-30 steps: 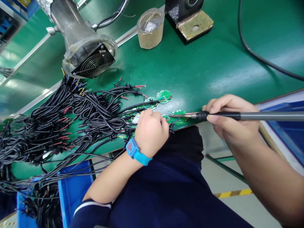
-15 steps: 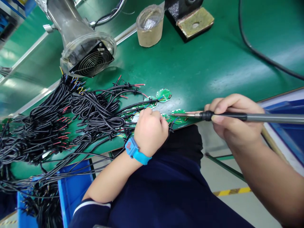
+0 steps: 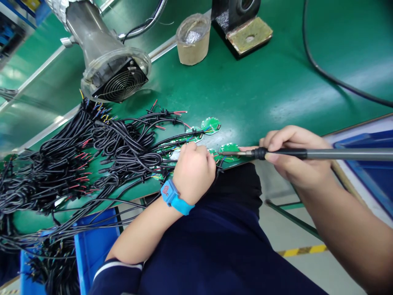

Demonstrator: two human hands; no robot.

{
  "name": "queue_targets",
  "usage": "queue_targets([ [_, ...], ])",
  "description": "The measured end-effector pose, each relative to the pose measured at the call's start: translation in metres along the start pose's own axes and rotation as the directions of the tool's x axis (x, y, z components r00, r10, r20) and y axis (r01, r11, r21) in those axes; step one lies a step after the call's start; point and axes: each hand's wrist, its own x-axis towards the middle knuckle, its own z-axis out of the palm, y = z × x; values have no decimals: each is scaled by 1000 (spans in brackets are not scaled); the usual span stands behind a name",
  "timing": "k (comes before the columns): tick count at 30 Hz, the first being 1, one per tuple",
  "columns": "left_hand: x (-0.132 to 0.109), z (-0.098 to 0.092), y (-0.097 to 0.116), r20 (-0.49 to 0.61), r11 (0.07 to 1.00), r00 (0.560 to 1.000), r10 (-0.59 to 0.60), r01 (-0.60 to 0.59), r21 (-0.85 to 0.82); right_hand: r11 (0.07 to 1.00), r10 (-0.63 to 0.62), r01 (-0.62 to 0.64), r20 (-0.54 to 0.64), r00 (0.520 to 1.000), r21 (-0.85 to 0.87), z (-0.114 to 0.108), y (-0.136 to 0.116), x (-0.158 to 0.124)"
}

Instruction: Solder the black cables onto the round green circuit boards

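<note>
My right hand (image 3: 307, 174) grips a soldering iron (image 3: 346, 154) like a pen, with one finger stretched toward a green round circuit board (image 3: 229, 146). The iron's tip is at the wires on the lower left part of this board. Closed in a fist, my left hand (image 3: 195, 167) is just left of the board. A black cable end with thin coloured wires (image 3: 221, 160) comes out beside its fingers; the fingertips are hidden. Behind that hand lies another round circuit board (image 3: 211, 125) with a cable on it.
Bundles of black cables (image 3: 64, 159) cover the left of the green table (image 3: 276, 90). A fume extractor (image 3: 115, 73) hangs over them. At the back stand a round tub (image 3: 193, 49) and an iron stand with a sponge (image 3: 250, 37). Blue bins (image 3: 95, 250) sit below.
The soldering iron and my right hand have shifted slightly left and down, bringing the tip onto the wires at the board. My left hand has hardly moved.
</note>
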Motion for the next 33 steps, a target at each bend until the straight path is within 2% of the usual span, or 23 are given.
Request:
queue_targets([
  [6,-3,2,-3,1,999,999,34,-34,-1,1000,11,-11,14,1000,-2,-1,0,-1],
  [15,-9,16,1,-180,987,979,97,-72,141,1000,-13,13,20,1000,7,0,-4,0],
  [21,-11,18,4,-186,981,976,111,-79,175,1000,-24,24,59,998,11,4,-8,1],
  [27,-12,18,5,-200,975,971,128,-87,203,995,-31,43,-120,992,94,4,0,4],
  [33,-13,19,6,-207,973,969,133,-88,211,995,-10,27,-184,983,91,8,1,3],
])
